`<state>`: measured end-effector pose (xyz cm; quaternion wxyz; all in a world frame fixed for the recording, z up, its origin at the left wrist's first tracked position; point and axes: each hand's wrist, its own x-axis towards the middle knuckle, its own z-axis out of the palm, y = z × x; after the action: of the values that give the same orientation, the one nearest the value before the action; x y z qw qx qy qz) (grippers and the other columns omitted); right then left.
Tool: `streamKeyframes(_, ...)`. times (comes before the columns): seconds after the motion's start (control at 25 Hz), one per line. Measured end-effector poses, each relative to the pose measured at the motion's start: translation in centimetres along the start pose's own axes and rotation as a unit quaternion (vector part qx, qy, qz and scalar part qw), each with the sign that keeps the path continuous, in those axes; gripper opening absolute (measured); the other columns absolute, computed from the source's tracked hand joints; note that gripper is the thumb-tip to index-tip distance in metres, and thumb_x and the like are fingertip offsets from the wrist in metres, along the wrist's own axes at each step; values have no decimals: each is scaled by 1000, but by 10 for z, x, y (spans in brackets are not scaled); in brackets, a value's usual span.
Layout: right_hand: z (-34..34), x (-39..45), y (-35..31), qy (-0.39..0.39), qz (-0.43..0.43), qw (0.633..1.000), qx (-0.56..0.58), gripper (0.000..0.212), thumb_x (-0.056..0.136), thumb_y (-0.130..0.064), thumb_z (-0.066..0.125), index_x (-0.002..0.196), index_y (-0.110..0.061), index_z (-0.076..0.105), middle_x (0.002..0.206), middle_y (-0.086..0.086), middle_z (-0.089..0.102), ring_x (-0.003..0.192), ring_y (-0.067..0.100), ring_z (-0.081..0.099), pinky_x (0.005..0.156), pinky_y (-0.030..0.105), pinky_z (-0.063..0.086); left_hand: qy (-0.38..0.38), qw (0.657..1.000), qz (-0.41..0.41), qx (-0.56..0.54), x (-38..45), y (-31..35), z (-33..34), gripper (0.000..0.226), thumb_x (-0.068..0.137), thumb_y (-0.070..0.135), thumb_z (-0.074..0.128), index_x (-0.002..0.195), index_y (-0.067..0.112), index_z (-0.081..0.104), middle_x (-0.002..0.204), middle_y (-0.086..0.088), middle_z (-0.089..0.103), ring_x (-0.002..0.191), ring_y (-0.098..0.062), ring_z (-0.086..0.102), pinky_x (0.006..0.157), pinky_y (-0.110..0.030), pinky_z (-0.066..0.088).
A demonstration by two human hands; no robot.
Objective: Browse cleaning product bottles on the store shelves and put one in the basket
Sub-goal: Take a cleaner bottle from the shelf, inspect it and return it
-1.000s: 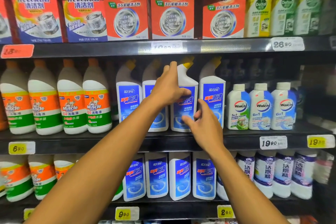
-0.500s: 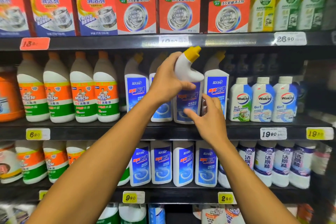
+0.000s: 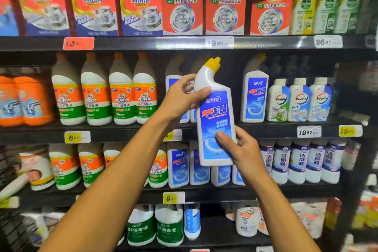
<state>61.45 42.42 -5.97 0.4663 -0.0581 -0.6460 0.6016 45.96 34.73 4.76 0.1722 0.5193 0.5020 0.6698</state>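
bottle: white toilet cleaner bottle (image 3: pixel 214 116) with blue label and yellow angled cap, held upright in front of the shelves (image 3: pixel 184 44), between both hands
left hand (image 3: pixel 182 96): curled round its shoulder, thumb across the front
right hand (image 3: pixel 241 149): grips its lower part, thumb on the label
behind the grip: matching blue-label bottles (image 3: pixel 254 98)

2 bare forearms reach in; left hand (image 3: pixel 182 96) and right hand (image 3: pixel 243 147) ungloved (no sleeves visible).

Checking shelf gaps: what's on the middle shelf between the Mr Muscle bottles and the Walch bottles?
Head view: blue-label white bottles, one of them held out front by the left hand and right hand.
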Motion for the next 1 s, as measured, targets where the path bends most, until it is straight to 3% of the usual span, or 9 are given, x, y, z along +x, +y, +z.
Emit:
streamKeyframes(0.08,16,-23,-2,17,17,1000,7,34,77,-35,72,104,-15,69,97,1,79,87,17,76,67,24,58,-27,997,-39,-61,-25,-1,-14,36,89,26,65,123,16,57,113,-5,72,101,-17,71,76,-27,57)
streamKeyframes(0.24,45,-64,-3,30,45,999,5,37,75,-40,74,104,-18,68,97,1,79,87,18,76,64,22,58,-72,989,-89,-96,-76,-3,-31,49,80,35,69,127,33,55,110,0,74,103,-18,71,71,-35,59)
streamKeyframes(0.4,67,-91,-9,36,64,997,12,47,69,-49,79,105,-20,67,101,3,78,91,22,76,66,27,59,-72,989,-67,-109,-108,6,-43,44,79,34,67,121,36,55,104,4,75,99,-15,72,62,-29,58)
streamKeyframes(0.56,79,-110,-16,24,64,997,19,25,75,-41,78,96,-31,71,101,3,78,91,22,76,65,25,59,-78,988,-51,-126,-128,12,-52,39,80,29,64,118,34,54,100,4,76,94,-14,73,63,-24,57)
streamKeyframes(0.8,90,-122,-19,18,87,996,32,35,74,-36,74,104,-19,67,100,4,78,89,21,76,64,23,59,-45,989,-47,-131,-142,10,-56,44,80,29,65,123,24,54,99,0,76,90,-13,73,56,-17,53)
streamKeyframes(1.0,79,-125,-10,-3,127,989,73,17,87,-39,71,94,-24,74,105,7,77,95,23,75,67,25,59,10,992,-75,-99,-143,-4,-47,43,78,37,67,119,25,59,95,5,76,90,-13,73,63,-23,57)
